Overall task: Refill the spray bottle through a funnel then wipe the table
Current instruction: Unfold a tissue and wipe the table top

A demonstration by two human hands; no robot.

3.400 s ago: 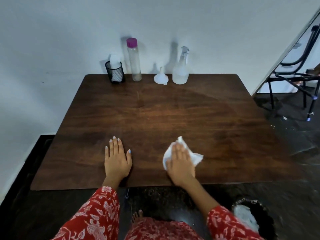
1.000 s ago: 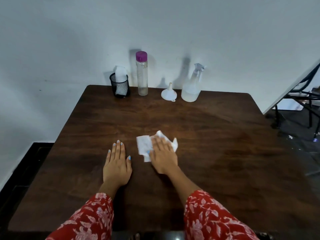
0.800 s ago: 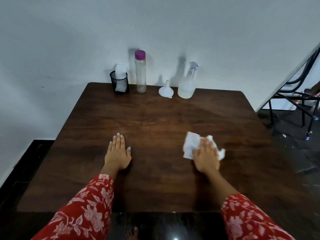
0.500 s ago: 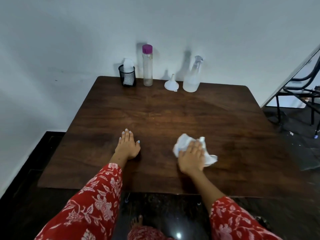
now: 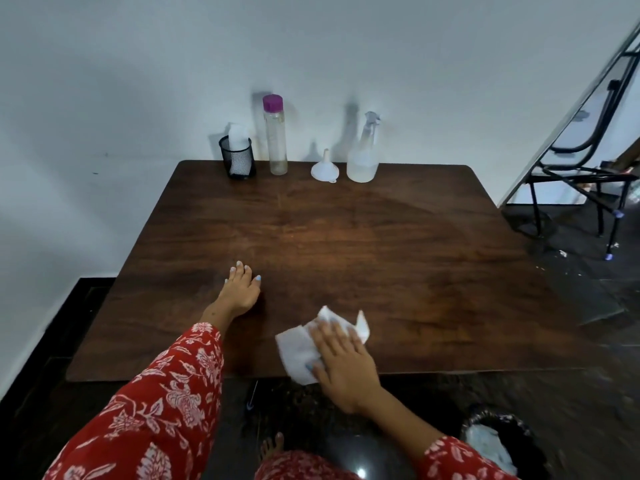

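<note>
Right hand (image 5: 341,363): fingers laid flat and fairly straight on a white paper tissue (image 5: 301,351), pressing it onto the table (image 5: 398,271) at the near edge. Not a curled hold; the palm side bears down on the sheet. One corner of the tissue overhangs the table edge, and crumpled flaps stick out beyond the fingertips.

Left hand (image 5: 240,287): holds nothing, fingers relaxed, fingertips and heel resting on the wood to the left of the tissue, apart from it. Reads as a brace.

Far edge, against the wall, left to right: black mesh cup (image 5: 237,157) with something white in it; tall clear bottle with purple cap (image 5: 274,136), capped, only a little liquid visible at the bottom; white funnel (image 5: 323,168) lying mouth-down on the table, just beside the spray bottle (image 5: 363,150). Spray bottle upright, trigger head on, liquid visible in the lower body.

Judgement on progress: refill appears done, since the funnel is out, the sprayer is closed and the supply bottle is nearly drained. The wiping step is in hand, now at the near edge. How much of the surface has been covered cannot be told. Left to do: finish the pass and discard the tissue, possibly in the dark bin (image 5: 498,441) on the floor at lower right.
</note>
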